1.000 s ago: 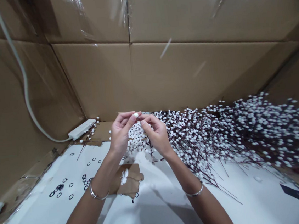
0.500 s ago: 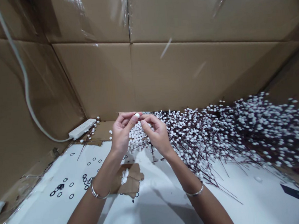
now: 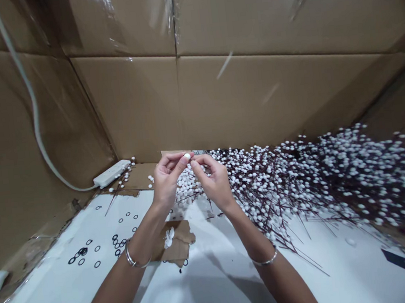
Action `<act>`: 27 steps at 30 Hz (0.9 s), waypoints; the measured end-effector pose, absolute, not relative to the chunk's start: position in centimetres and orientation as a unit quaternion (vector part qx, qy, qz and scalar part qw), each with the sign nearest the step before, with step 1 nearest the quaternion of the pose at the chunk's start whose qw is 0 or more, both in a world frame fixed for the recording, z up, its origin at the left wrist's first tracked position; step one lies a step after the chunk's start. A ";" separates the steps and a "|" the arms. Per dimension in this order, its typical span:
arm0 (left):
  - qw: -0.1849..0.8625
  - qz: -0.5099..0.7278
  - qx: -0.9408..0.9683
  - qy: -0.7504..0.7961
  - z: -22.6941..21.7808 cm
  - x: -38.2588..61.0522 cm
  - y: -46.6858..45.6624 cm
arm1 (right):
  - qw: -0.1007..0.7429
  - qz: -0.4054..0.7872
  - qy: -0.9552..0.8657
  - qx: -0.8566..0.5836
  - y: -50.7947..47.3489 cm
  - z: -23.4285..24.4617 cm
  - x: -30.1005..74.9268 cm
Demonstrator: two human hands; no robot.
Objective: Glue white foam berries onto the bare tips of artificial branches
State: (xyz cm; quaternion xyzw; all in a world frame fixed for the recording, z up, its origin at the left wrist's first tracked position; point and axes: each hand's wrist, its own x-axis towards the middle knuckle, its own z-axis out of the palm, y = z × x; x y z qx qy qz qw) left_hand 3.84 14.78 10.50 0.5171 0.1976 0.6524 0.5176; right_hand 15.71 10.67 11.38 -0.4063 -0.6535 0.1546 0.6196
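A small white ball [image 3: 187,156] is pinched between the thumb and fingers of my left hand [image 3: 165,182], held above the far part of the table. My right hand [image 3: 215,181] is beside it, thumb and forefinger pressed together right next to the ball. Whatever sits between those right fingertips is too small or hidden to tell. Behind and below both hands lies a heap of loose white balls [image 3: 187,184]. To the right spreads a large pile of dark thin stems tipped with white balls [image 3: 282,186].
Several black rings [image 3: 83,251] are scattered on the white table [image 3: 216,285] at left. A torn cardboard piece [image 3: 179,245] with a white scrap lies under my left forearm. A white power strip [image 3: 112,174] with its cable stands back left. Cardboard walls [image 3: 240,99] enclose the table.
Both hands stay nearly in place, with only a slight shift of the fingers around the white ball. My right thumb is straighter and nearer the ball.
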 end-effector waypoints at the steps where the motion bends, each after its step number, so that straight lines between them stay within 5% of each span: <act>1: 0.517 0.652 0.519 0.196 10.5 3.9 14.8 | 0.620 0.152 -0.654 -0.406 10.7 11.4 15.7; 19: 0.496 0.624 0.568 0.205 11.0 3.5 14.8 | 0.609 0.182 -0.652 -0.413 11.0 11.4 15.8; 27: 0.534 0.359 0.744 0.182 10.4 1.4 15.9 | 0.679 0.267 -0.576 -0.368 10.2 13.0 16.8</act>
